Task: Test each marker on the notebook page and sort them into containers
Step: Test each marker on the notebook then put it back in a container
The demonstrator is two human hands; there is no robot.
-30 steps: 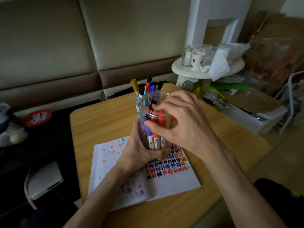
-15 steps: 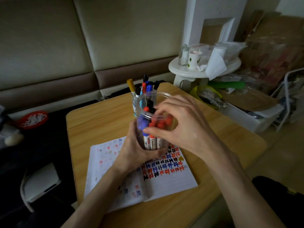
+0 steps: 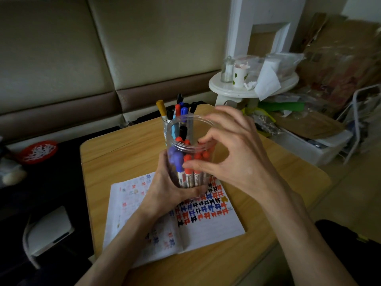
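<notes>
- Notebook (image 3: 206, 223): laid open on the tabletop (image 3: 115, 157), in front of the clear jar (image 3: 189, 149); page filled with red, blue and black test marks.
- Left hand (image 3: 165, 195): fingers wrapped round the jar's lower wall.
- Markers (image 3: 189, 176): stood upright inside the jar.
- Right hand (image 3: 233, 159): fingers curled at the jar's rim; whether a marker is pinched cannot be told.
- Second container (image 3: 166, 129): just behind the jar.
- Risk: the jar could be tipped and the markers spilled by a sideways pull.
</notes>
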